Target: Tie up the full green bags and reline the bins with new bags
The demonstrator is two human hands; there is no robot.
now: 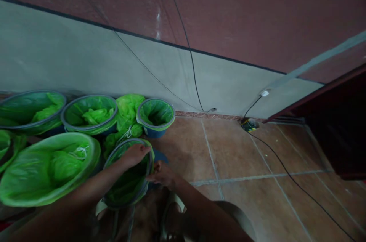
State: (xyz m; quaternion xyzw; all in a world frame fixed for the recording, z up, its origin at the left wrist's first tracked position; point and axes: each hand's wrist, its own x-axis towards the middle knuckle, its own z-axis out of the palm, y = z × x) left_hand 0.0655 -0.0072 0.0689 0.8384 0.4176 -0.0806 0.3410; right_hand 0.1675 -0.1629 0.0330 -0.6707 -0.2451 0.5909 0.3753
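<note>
Along the foot of the wall at left, we see a wide bin (31, 125) lined in green, with a larger oval bin (23, 162) in front of it and a grey-rimmed bin (88, 127) to its right. Next comes the bin we are handling (150, 164), low in the middle, a green liner (122, 190) spread inside. Our left hand (138, 154) has its fingers drawn together on the liner's edge at the rim; our right hand (162, 174) pinches that edge just below. Behind them stands a small blue bin (156, 132); farther right, a cable (286, 171) crosses the tiled floor (243, 204).
</note>
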